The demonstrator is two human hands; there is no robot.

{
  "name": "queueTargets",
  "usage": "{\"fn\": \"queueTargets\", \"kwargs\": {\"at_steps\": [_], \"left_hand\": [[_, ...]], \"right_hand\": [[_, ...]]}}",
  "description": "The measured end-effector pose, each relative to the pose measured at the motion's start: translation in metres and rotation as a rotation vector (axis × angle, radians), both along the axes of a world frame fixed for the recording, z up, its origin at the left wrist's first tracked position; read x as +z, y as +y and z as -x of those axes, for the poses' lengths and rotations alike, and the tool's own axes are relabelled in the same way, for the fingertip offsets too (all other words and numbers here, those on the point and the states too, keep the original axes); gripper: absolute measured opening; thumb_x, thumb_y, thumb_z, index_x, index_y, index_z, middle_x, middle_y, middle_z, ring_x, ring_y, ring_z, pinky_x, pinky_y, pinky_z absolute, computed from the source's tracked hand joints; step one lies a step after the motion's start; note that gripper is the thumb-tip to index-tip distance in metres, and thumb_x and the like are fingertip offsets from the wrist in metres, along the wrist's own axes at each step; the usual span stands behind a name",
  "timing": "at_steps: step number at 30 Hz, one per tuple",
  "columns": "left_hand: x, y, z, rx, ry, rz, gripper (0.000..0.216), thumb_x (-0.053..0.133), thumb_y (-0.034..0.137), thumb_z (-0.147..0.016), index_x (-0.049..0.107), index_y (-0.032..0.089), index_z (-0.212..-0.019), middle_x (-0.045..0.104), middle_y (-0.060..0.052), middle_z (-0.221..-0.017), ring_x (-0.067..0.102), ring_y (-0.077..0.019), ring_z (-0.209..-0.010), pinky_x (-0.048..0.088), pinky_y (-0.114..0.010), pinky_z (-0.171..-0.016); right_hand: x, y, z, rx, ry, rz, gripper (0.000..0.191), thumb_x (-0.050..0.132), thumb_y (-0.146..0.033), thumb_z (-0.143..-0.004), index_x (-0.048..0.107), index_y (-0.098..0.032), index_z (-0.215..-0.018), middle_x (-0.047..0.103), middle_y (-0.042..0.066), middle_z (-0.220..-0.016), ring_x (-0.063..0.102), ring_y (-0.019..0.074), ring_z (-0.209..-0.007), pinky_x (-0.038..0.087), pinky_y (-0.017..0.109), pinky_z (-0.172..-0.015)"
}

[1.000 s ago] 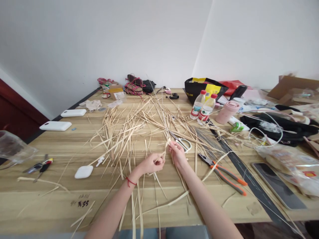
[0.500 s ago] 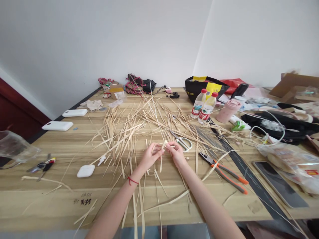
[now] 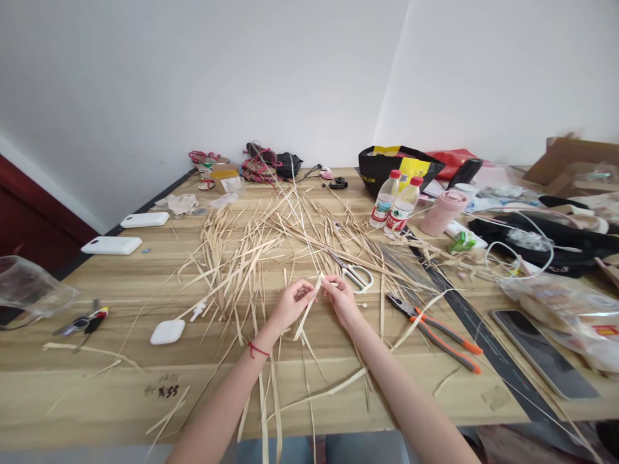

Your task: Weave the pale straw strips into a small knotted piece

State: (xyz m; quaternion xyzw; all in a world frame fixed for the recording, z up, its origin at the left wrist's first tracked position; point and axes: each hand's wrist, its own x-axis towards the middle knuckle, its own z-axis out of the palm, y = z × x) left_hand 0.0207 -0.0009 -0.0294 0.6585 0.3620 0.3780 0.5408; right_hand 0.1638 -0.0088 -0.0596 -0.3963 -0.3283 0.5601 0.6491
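My left hand [image 3: 294, 303] and my right hand [image 3: 339, 298] meet over the near middle of the table, fingers pinched. Between them is a pale flat plant-fibre strip [image 3: 303, 320], its tail hanging below my left fingers. Thin white strands [image 3: 306, 236] run from the pinch away toward the back of the table. What exactly sits between the fingertips is too small to make out. A spread of dry straw-like strips [image 3: 246, 251] lies just beyond the hands. White-handled scissors [image 3: 358, 278] rest close to my right hand, with orange-and-grey pliers [image 3: 438, 332] farther right.
Two red-capped bottles [image 3: 385, 198], a pink cup [image 3: 443, 212] and a black bag [image 3: 374, 174] stand at the back right. A phone [image 3: 544, 353] lies on the right. On the left are a white earphone case [image 3: 167, 332], a clear pitcher [image 3: 33, 283] and keys [image 3: 80, 322].
The strip's tail has swung from hanging nearly straight down to slanting down to the left. My left fingers have shifted slightly; my right hand stays almost in place.
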Motion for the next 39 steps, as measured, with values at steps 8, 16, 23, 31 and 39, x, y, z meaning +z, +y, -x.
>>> {"fn": "queueTargets", "kwargs": {"at_steps": [8, 16, 23, 31, 39], "left_hand": [[0.013, 0.0, 0.007, -0.093, 0.042, 0.001, 0.019, 0.053, 0.035, -0.078, 0.053, 0.016, -0.076, 0.058, 0.0, -0.065, 0.054, -0.0108, -0.06, 0.043, -0.022, -0.057], [0.014, 0.004, 0.013, -0.094, 0.05, 0.038, 0.016, 0.052, 0.032, -0.078, 0.05, 0.017, -0.074, 0.053, 0.003, -0.059, 0.052, -0.0092, -0.055, 0.042, -0.021, -0.054], [0.009, 0.0, 0.004, -0.046, 0.005, 0.063, 0.02, 0.052, 0.037, -0.078, 0.053, 0.017, -0.083, 0.058, 0.0, -0.068, 0.054, -0.0108, -0.058, 0.045, -0.023, -0.056], [0.0, 0.001, 0.002, 0.068, -0.001, -0.024, 0.023, 0.05, 0.039, -0.08, 0.054, 0.016, -0.077, 0.052, 0.003, -0.06, 0.049, -0.0094, -0.054, 0.041, -0.02, -0.052], [0.001, 0.0, 0.001, 0.114, 0.005, -0.046, 0.025, 0.05, 0.041, -0.079, 0.053, 0.017, -0.076, 0.05, 0.003, -0.058, 0.048, -0.0094, -0.052, 0.038, -0.02, -0.049]], "right_hand": [[-0.004, 0.005, -0.002, 0.015, 0.094, 0.034, 0.024, 0.075, -0.034, -0.058, 0.062, -0.018, -0.07, 0.054, -0.003, -0.056, 0.044, 0.0081, -0.051, 0.034, 0.023, -0.053], [-0.002, 0.006, -0.003, 0.043, 0.02, -0.001, 0.023, 0.073, -0.036, -0.059, 0.061, -0.017, -0.066, 0.054, -0.004, -0.052, 0.042, 0.007, -0.046, 0.031, 0.022, -0.049], [0.004, 0.001, -0.003, 0.066, -0.068, -0.035, 0.024, 0.073, -0.036, -0.061, 0.059, -0.017, -0.065, 0.052, -0.004, -0.05, 0.045, 0.0083, -0.048, 0.035, 0.023, -0.053], [0.008, -0.005, 0.002, 0.104, -0.104, 0.002, 0.026, 0.071, -0.038, -0.062, 0.06, -0.017, -0.072, 0.054, -0.003, -0.054, 0.045, 0.009, -0.051, 0.036, 0.024, -0.054], [0.001, 0.0, 0.002, 0.139, -0.093, 0.027, 0.026, 0.073, -0.038, -0.06, 0.059, -0.017, -0.067, 0.053, -0.004, -0.05, 0.043, 0.008, -0.047, 0.034, 0.023, -0.052]]}}
